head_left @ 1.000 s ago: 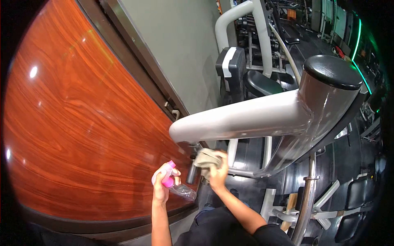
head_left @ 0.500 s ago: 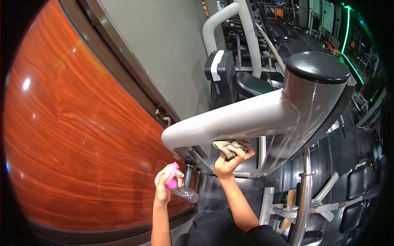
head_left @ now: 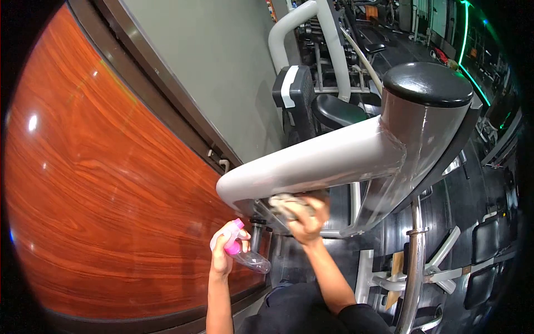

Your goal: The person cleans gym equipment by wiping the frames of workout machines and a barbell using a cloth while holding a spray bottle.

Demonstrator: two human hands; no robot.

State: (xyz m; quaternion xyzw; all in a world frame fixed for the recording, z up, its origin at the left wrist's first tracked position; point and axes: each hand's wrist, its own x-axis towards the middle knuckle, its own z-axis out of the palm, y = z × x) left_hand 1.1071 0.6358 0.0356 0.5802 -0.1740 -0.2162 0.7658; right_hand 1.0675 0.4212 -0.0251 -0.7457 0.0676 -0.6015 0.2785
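My left hand (head_left: 223,247) is wrapped round a spray bottle (head_left: 251,260) with a pink head and a clear body, held low beside the wood panel. A crumpled pale cloth (head_left: 285,205) is gripped in my right hand (head_left: 307,218), which is smeared by motion. Hand and cloth are at the underside of a thick grey machine frame tube (head_left: 311,160). That tube joins an upright post (head_left: 418,133) topped with a round black cap (head_left: 427,83).
A glossy wood panel (head_left: 111,195) fills the left side, next to a grey wall (head_left: 206,67). Behind the tube stands a machine with a black seat (head_left: 338,111). At lower right are a chrome bar (head_left: 413,267) and black pads (head_left: 483,284).
My right hand has moved left along the tube's underside with the cloth. My left hand still holds the spray bottle in nearly the same place. The view has shifted slightly.
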